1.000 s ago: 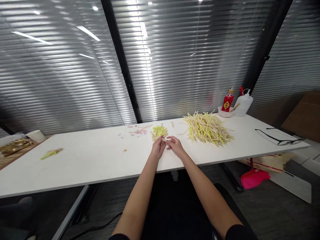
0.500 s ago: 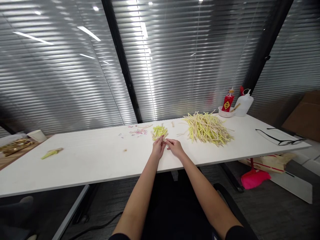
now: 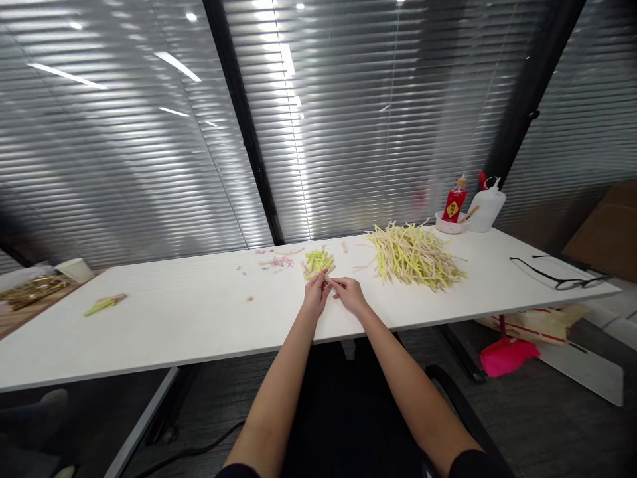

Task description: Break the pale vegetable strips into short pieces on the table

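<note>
Near the middle of the table my left hand (image 3: 315, 293) and my right hand (image 3: 349, 293) meet, fingers closed. Between their fingertips runs a thin pale strip (image 3: 328, 279), gripped from both sides; its ends are hidden by the fingers. Just behind my left hand lies a small bundle of yellow and pale strips (image 3: 316, 261). A much larger heap of similar long, thin strips (image 3: 413, 255) spreads out to the right of my right hand.
Small pink loops and bits (image 3: 279, 262) lie left of the bundle. A yellow-green piece (image 3: 105, 304) rests far left, near a paper cup (image 3: 75, 269). At right stand a red bottle in a bowl (image 3: 452, 227), a white squeeze bottle (image 3: 488, 207) and eyeglasses (image 3: 562, 282).
Both hands stay in nearly the same place. The fingers have shifted slightly around the pale strip, and more of it shows between them.
</note>
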### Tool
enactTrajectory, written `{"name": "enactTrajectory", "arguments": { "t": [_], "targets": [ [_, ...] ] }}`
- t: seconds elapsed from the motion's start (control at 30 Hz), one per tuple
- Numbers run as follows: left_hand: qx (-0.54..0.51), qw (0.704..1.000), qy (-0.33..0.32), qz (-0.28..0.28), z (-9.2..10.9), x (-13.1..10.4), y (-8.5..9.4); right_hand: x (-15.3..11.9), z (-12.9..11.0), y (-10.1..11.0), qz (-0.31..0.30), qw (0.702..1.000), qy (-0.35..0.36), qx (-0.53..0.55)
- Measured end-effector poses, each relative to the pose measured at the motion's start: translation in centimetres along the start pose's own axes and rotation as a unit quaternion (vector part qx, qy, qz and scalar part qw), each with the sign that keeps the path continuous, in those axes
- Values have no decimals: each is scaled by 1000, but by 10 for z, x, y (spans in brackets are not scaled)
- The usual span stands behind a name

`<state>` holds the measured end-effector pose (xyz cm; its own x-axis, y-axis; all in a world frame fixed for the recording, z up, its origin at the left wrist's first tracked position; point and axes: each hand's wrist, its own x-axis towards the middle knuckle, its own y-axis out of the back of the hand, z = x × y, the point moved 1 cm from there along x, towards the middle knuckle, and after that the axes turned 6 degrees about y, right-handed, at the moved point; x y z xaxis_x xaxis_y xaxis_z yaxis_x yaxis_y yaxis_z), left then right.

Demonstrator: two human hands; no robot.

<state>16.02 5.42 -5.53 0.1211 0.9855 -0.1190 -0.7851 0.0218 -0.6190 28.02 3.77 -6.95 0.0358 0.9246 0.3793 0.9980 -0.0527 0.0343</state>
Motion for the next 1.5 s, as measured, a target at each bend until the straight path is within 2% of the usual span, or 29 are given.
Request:
{"name": "enactTrajectory", "arguments": {
  "t": [0.47,0.87,1.03,1.2,1.37,1.5],
  "targets": [
    [50,999,8,0,1,-1,0,1,3,-1,0,1000,6,17],
    [4,999,29,-18,2,-4,-4,2,6,1,9,999,-7,44],
    [-24,999,38,-2,6,-5,-5,5,10,5,69,995,-38,64],
    [-45,997,46,38,7,-4,-5,10,11,9,160,970,-63,170],
    [-33,996,64,54,6,-3,-5,12,7,9,174,955,-67,229],
    [-17,995,87,43,5,-3,-4,12,5,10,187,946,-74,255]
  ]
}}
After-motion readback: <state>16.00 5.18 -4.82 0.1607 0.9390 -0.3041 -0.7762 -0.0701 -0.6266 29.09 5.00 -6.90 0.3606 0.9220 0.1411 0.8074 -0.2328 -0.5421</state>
